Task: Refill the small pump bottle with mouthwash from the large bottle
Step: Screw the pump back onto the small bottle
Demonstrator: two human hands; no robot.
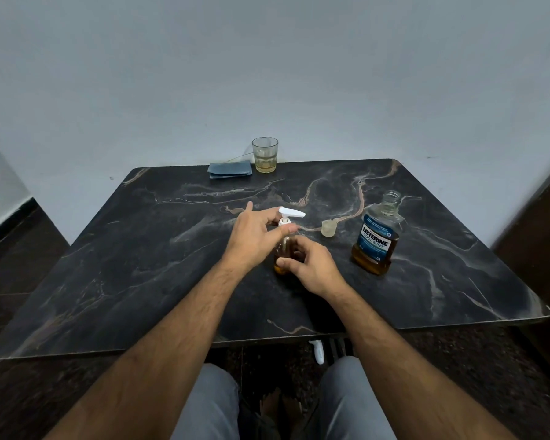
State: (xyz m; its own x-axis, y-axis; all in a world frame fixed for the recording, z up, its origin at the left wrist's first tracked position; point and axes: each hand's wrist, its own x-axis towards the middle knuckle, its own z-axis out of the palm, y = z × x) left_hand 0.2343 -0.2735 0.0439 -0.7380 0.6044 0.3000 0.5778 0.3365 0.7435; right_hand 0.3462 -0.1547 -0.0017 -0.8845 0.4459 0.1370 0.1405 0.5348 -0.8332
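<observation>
The small pump bottle point(281, 254) stands upright near the middle of the dark marble table point(140, 249), holding amber liquid. Its white pump head point(292, 213) sits on top, nozzle pointing right. My left hand point(254, 236) pinches the pump collar between thumb and fingers. Wrapped around the bottle's body from the right is my right hand point(311, 265). The large mouthwash bottle point(377, 236), blue label, stands uncapped to the right, roughly a third full of amber liquid. Its translucent cap point(328, 228) rests on the table between the two bottles.
A glass point(265, 154) with a little yellowish liquid stands at the table's far edge, next to a folded blue cloth point(230, 170). A pale wall rises behind the table. My knees are under the near edge.
</observation>
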